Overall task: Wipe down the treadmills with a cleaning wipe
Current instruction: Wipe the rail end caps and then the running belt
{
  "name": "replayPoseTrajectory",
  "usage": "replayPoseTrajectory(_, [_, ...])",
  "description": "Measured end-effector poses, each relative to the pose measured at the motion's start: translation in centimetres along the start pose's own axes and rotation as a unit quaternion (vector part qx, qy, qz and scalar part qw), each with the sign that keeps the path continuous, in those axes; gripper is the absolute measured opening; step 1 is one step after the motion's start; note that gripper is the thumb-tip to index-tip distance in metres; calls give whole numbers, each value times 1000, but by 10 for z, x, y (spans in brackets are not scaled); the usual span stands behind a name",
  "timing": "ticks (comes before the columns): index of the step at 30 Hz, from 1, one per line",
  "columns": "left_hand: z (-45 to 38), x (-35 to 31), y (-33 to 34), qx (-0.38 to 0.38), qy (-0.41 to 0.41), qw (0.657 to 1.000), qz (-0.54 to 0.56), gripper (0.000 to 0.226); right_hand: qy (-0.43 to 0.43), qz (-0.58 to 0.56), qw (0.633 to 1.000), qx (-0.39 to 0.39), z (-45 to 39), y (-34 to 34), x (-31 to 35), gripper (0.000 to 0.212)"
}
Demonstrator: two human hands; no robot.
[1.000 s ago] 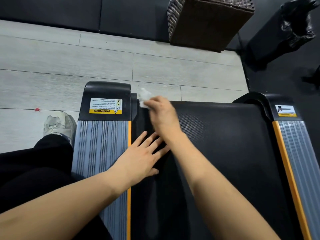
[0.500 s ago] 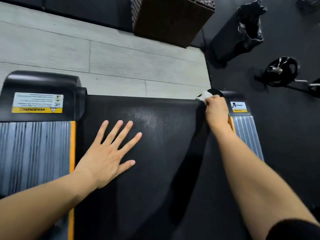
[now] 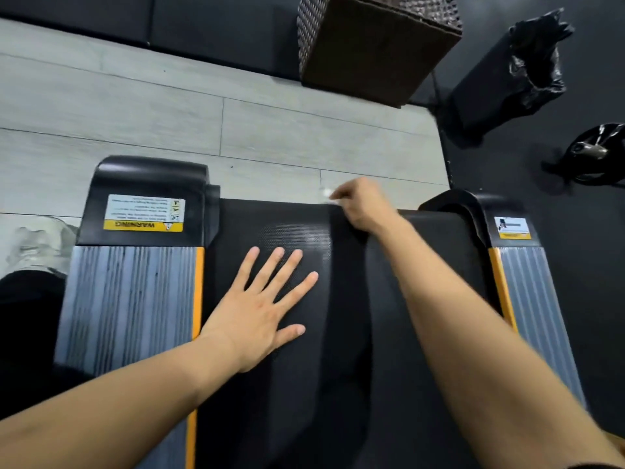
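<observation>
Grey shoe: a pale grey trainer stood on the light plank floor at the far left of the frame, just beside the machine.
Left side rail: a ribbed grey foot rail with an orange edge strip ran up the left of the frame to a black plastic end cap with a yellow warning label.
Left hand: the left hand lay flat on the belt at lower centre, fingers straight and spread, holding nothing, palm pressed down as a brace.
Belt: the black textured treadmill belt filled the middle of the frame, its long axis running from the bottom edge up to the rear roller edge.
Cleaning wipe: a small white crumpled wipe showed at upper centre, right on the belt's rear edge; motion blur hid most of it.
Right hand: the right hand was curled around the wipe, pinching it at the fingertips, which pointed towards the left of the frame.
Key relation: the wipe sat at the leftward tip of the right hand, about midway across the belt's rear edge, with the left end cap well apart to its left. The right hand was the only one on it; the left was nearer the rail. My guess is that the stroke ran across the belt's width, not along its length.
Right side rail: a matching ribbed grey rail and black cap stood at the right.
Background: a brown woven wicker basket sat at top centre, a black lined bin at upper right.
</observation>
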State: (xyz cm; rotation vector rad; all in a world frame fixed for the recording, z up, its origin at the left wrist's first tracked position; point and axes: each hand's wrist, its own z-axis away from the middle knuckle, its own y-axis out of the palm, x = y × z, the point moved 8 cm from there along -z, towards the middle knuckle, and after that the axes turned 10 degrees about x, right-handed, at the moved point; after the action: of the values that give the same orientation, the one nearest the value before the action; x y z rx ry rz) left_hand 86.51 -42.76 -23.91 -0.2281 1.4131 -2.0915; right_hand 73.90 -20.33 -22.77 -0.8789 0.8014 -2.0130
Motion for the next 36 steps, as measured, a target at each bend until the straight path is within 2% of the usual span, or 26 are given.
replayPoseTrajectory(3, [2,0,-8,31,2,1000,3,77,-144,-8,989,-16,17,32,85,28])
replayPoseTrajectory(5, [8,6,-12,42,25,999,-8,78,-180,29,982,-41,24,34,92,23])
replayPoseTrajectory(7, [20,15,-15,49,47,997,-29,79,-126,67,987,-69,24,22,61,22])
replayPoseTrajectory(9, [37,23,-15,52,52,996,-46,79,-9,47,993,-109,21,11,26,26])
replayPoseTrajectory(10, [44,26,-14,51,50,996,-49,78,20,29,992,-117,20,13,29,31])
replayPoseTrajectory(11, [49,28,-13,46,45,997,-50,77,8,9,994,-113,17,21,48,36])
replayPoseTrajectory(14, [59,30,-14,33,28,998,-53,76,-105,-42,992,-61,16,61,136,37])
replayPoseTrajectory(16, [62,29,-14,32,31,997,-61,76,-156,-48,984,-64,21,73,168,34])
replayPoseTrajectory(20, [65,30,-18,13,36,997,-65,77,-208,-59,970,-110,45,70,164,29])
replayPoseTrajectory(25, [63,32,-13,13,38,996,-77,73,-303,-4,939,-166,108,96,151,27])
replayPoseTrajectory(28, [63,34,-13,5,29,996,-88,77,-330,24,920,-210,115,85,122,22])
replayPoseTrajectory(30, [63,33,-11,1,33,996,-83,78,-268,32,927,-261,108,62,80,23])
replayPoseTrajectory(33, [62,35,-11,2,32,996,-88,80,-84,37,935,-341,101,18,-28,30])
replayPoseTrajectory(36, [61,35,-11,1,29,996,-86,80,89,22,934,-346,112,-15,-119,33])
